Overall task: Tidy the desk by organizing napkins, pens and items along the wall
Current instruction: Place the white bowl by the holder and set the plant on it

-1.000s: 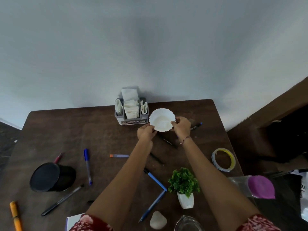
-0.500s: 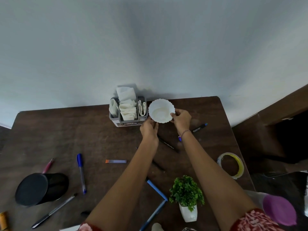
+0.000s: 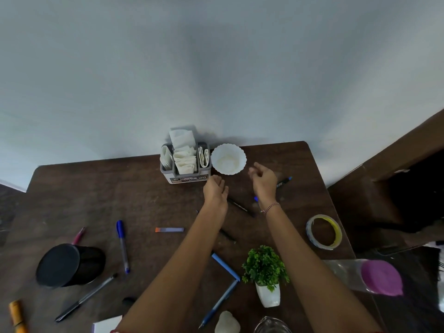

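Bowl (image 3: 228,159) just released; sits at 12 o'clock by wall (image 3: 216,68), probably touching napkin holder (image 3: 185,162). Left hand (image 3: 215,191) and right hand (image 3: 263,179) both empty, fingers relaxed. Placement done; pens (image 3: 123,246) remain.

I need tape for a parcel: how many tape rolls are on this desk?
1. The tape roll lies flat near the desk's right edge, farther back than the potted plant. Others could sit outside the frame.

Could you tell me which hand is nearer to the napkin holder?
Left. The left hand is by the front right corner of the napkin holder; the right hand is farther right, near the white bowl.
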